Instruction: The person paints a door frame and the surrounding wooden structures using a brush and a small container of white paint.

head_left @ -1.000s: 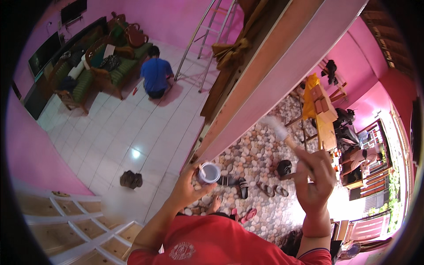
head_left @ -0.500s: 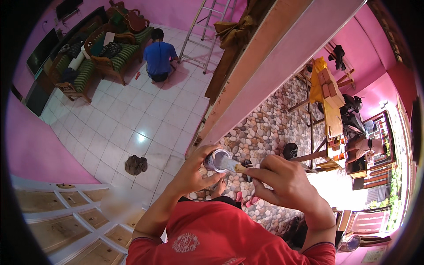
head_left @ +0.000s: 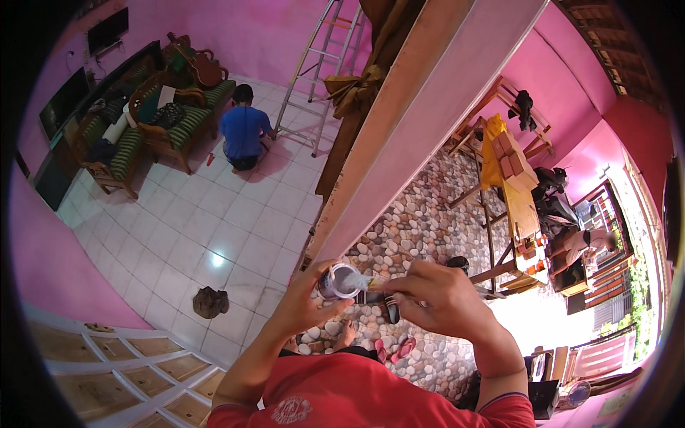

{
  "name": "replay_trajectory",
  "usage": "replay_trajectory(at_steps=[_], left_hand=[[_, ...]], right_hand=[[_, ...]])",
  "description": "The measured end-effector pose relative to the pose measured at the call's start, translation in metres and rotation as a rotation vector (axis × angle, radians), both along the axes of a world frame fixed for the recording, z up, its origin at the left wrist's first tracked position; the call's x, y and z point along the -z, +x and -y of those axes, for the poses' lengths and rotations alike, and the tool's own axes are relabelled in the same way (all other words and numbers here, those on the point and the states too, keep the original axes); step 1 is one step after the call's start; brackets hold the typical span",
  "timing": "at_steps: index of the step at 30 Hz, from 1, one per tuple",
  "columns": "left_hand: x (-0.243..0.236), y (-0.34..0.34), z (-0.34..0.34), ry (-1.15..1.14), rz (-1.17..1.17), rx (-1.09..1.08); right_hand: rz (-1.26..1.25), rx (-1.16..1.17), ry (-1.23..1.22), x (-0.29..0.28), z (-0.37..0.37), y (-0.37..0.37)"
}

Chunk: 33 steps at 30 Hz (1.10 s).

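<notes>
My left hand point(head_left: 303, 308) is wrapped round a small open paint can point(head_left: 327, 286), tilted with its mouth toward the right. Pale greyish-white paint shows inside it. My right hand point(head_left: 444, 299) grips a paintbrush point(head_left: 372, 284) by its handle. The whitish bristles lie at the can's mouth, against or just inside the rim. Both hands are in front of my red shirt, near the door frame point(head_left: 399, 132).
On the left, a person in a blue shirt point(head_left: 242, 132) crouches by a ladder point(head_left: 307, 78). A dark cloth point(head_left: 210, 302) lies on the white tiles. A panelled door point(head_left: 107, 371) stands lower left. A wooden table point(head_left: 522, 210) with boxes is at right. Pink sandals point(head_left: 404, 349) sit below.
The view has tilted and shifted, so the room sits further left. My hands appear lower and slightly left, with the brush still at the can's mouth.
</notes>
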<state>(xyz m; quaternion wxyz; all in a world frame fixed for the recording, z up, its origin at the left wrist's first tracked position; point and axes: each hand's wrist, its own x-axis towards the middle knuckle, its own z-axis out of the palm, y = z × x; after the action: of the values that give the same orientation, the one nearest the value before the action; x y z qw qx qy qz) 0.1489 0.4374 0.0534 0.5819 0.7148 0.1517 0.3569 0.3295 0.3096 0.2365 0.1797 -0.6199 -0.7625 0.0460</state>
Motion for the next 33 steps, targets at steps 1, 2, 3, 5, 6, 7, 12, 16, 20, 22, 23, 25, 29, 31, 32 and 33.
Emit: replay_trajectory(at_steps=[1,2,3,5,6,7,12,16,20,22,23,25,29,31,32,33], left_hand=[[-0.002,0.005,-0.002,0.002,-0.001,-0.005],[-0.001,0.010,-0.004,-0.019,0.024,0.000],[-0.003,0.014,-0.005,-0.040,0.049,0.004],[-0.010,0.021,-0.008,0.008,0.038,-0.017],[-0.014,0.024,-0.010,0.057,0.033,-0.038],[-0.018,0.026,-0.010,0.052,0.028,-0.025],[-0.022,0.031,-0.011,0.075,-0.003,-0.007],[-0.021,0.035,-0.008,0.091,-0.010,-0.046],[-0.022,0.040,-0.010,0.000,0.008,-0.027],[-0.017,0.041,-0.011,-0.020,0.062,-0.043],[-0.017,0.040,-0.010,-0.015,0.073,-0.041],[-0.016,0.037,-0.008,-0.076,0.093,-0.061],[-0.011,0.033,-0.007,-0.067,0.136,-0.054],[-0.002,0.031,-0.006,-0.053,0.142,-0.066],[0.002,0.030,-0.005,-0.044,0.143,-0.081],[0.000,0.028,-0.003,-0.070,0.145,-0.064]], right_hand=[[-0.024,0.048,0.032,-0.002,0.003,0.002],[-0.031,0.048,0.031,-0.003,0.006,0.002],[-0.082,0.124,0.065,-0.003,0.010,0.003],[-0.141,0.211,0.130,-0.013,0.013,0.001],[-0.145,0.215,0.133,-0.014,0.016,0.001],[-0.153,0.243,0.162,-0.014,0.018,0.001],[-0.243,0.385,0.182,-0.011,0.029,0.007],[-0.272,0.459,0.180,-0.004,0.029,0.007],[-0.326,0.490,0.267,0.004,0.025,0.009],[-0.308,0.505,0.304,0.003,0.021,0.008],[-0.268,0.500,0.355,0.002,0.018,0.010],[-0.199,0.493,0.445,-0.008,0.010,0.007],[-0.025,0.446,0.640,-0.025,-0.008,0.014],[0.013,0.442,0.688,-0.040,-0.014,0.015],[0.047,0.437,0.730,-0.048,-0.018,0.015],[0.115,0.432,0.774,-0.058,-0.021,0.017]])
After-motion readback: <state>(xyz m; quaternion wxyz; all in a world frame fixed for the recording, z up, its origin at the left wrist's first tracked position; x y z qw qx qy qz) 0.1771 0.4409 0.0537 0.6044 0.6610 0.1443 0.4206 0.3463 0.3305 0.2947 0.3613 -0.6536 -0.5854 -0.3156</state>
